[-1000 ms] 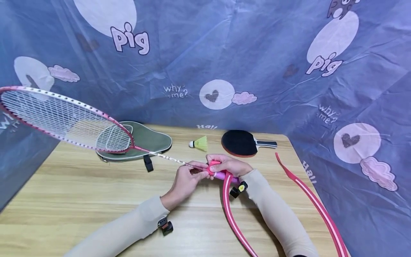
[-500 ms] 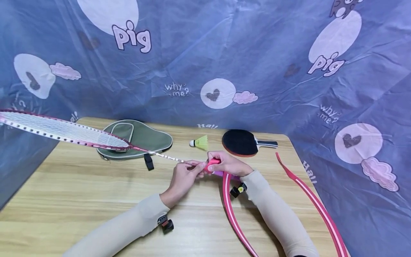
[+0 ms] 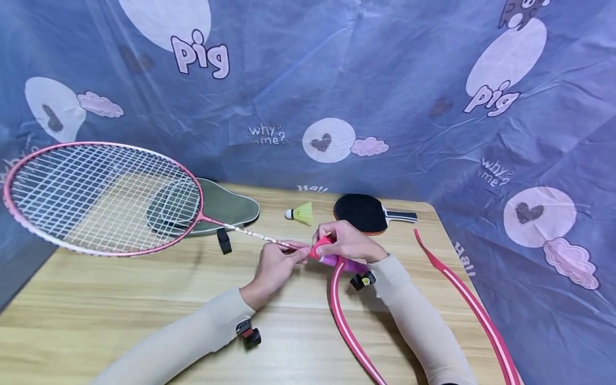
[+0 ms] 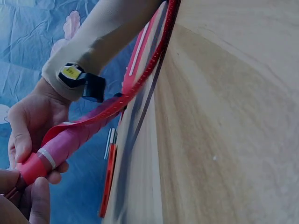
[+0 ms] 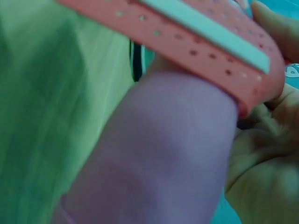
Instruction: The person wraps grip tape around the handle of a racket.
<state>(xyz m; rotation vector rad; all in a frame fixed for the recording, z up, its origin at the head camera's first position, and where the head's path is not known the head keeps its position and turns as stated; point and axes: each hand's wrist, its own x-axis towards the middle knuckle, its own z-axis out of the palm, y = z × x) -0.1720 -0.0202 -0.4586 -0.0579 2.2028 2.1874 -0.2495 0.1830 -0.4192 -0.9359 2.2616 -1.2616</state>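
A pink and white badminton racket [image 3: 250, 233] is held over the table, its strung head out to the left. My left hand [image 3: 270, 271] pinches the shaft just above the handle. At the top of the purple handle [image 4: 74, 143], my right hand [image 3: 355, 244] pinches red grip tape [image 3: 340, 310] between thumb and fingers. There the tape wraps round the cone, above a pale band. Its long perforated tail, with a white stripe, hangs toward the table's near edge. Close up in the right wrist view, the tape [image 5: 187, 44] crosses the purple handle.
Behind the racket head lies a green paddle case [image 3: 231, 206] with a black strap clip [image 3: 224, 241]. A yellow shuttlecock [image 3: 301, 214] and a black table tennis paddle [image 3: 360, 211] lie at the back. More red tape [image 3: 474, 302] curves along the right edge.
The racket has rolled about its shaft: its head went from tilted to nearly edge-on, and now shows its broad face. My right hand has shifted slightly up and right; my left hand stays on the shaft.
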